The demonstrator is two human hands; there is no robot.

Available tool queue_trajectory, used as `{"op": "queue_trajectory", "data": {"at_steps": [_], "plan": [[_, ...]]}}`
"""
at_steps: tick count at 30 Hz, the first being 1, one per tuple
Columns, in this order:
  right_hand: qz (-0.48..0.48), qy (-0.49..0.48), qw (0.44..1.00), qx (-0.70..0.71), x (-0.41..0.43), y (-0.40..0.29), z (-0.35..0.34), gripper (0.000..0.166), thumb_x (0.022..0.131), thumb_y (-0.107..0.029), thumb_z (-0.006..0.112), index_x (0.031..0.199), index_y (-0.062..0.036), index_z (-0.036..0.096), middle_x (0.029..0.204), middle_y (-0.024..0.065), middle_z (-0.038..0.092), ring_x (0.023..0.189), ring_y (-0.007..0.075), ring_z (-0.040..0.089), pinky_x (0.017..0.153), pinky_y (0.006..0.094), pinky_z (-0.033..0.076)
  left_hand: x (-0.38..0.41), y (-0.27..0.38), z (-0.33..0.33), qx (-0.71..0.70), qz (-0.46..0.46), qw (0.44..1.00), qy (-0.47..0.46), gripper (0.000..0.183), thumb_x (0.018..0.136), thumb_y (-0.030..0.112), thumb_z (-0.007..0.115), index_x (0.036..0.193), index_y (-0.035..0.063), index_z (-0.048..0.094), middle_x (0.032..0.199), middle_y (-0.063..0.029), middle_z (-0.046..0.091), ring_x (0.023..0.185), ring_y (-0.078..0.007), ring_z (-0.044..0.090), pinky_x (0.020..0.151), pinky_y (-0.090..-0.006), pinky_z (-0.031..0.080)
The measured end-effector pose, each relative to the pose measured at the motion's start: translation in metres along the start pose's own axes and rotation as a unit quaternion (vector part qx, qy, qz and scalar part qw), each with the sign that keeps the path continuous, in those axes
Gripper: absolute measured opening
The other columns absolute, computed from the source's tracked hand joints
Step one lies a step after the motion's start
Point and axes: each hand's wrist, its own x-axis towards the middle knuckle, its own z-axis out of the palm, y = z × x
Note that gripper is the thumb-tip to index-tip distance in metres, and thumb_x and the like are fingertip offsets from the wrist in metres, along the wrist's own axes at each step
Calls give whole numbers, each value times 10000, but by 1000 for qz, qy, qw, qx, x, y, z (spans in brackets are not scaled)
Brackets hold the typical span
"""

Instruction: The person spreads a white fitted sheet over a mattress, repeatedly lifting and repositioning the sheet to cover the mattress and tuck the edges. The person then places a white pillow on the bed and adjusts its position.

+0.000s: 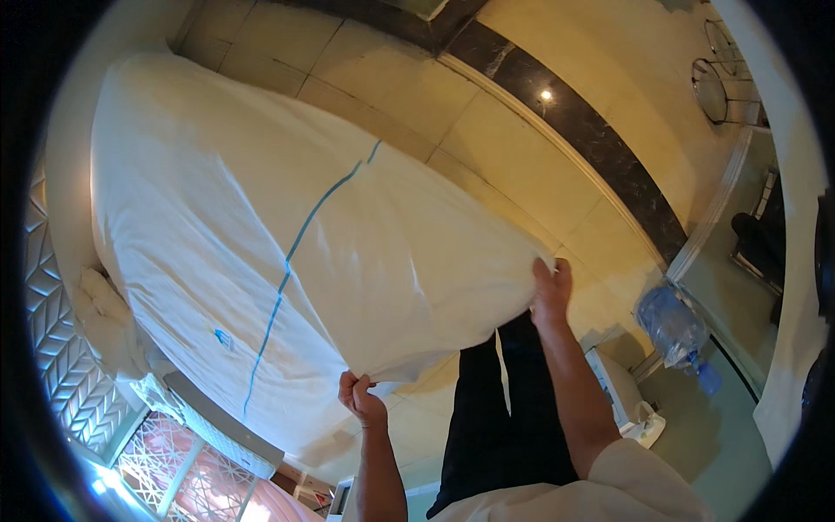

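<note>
A large white cloth, apparently a bed sheet point(404, 241), spreads in front of me, with a thin blue stripe crossing it and a small blue printed mark near its lower left. My left hand point(363, 395) pinches its near edge, where a fold runs away from the fist. The near right corner is gripped by my right hand point(552, 291), and between the two hands the edge sags a little. What lies beneath most of the sheet is hidden.
Beyond the sheet run beige floor tiles point(522, 143) and a dark marble strip point(587, 130). A plastic-wrapped water bottle point(668, 323) is at the right; metal-framed stools point(711, 91) are farther off. A mattress edge point(222, 444) and padded wall panels point(78, 378) show at left.
</note>
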Motion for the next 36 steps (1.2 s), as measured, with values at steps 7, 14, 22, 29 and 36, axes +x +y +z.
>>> {"op": "queue_trajectory", "data": {"at_steps": [7, 14, 22, 29, 36], "plan": [[80, 116, 886, -442, 51, 93, -40, 234, 878, -218, 592, 941, -2, 528, 839, 87, 573, 718, 174, 583, 632, 307, 485, 2, -48, 1, 307, -58, 907, -281, 194, 845, 172, 563, 764, -3, 544, 699, -157, 613, 697, -281, 628, 663, -413, 483], [-72, -258, 910, -316, 13, 58, 43, 238, 948, -252, 543, 968, -16, 557, 821, 64, 601, 693, 165, 588, 636, 309, 481, -43, -42, 62, 241, -11, 951, -192, 252, 845, 172, 673, 1009, 27, 548, 755, -139, 640, 680, -271, 635, 617, -382, 500], [-303, -327, 735, -511, -32, 20, 98, 156, 855, -161, 557, 769, -37, 515, 692, 200, 594, 651, 415, 596, 589, 488, 479, -49, -29, 84, 205, -52, 953, -219, 277, 845, 181, 666, 1035, 9, 560, 822, -127, 657, 732, -245, 651, 665, -349, 517], [-179, -385, 742, -519, -14, -5, 66, 254, 910, -272, 557, 874, -23, 533, 738, 185, 600, 710, 377, 613, 633, 450, 485, -35, -51, 49, 260, -26, 964, 40, 402, 825, 155, 670, 1148, 23, 472, 1013, -136, 562, 827, -248, 607, 734, -361, 480], [-206, -486, 640, -558, -50, 9, 84, 206, 880, -205, 584, 946, -14, 542, 833, 221, 629, 804, 409, 612, 704, 482, 490, -11, -76, 17, 242, -69, 968, -4, 167, 795, 127, 680, 886, 9, 605, 801, -126, 637, 755, -274, 626, 684, -384, 489]]}}
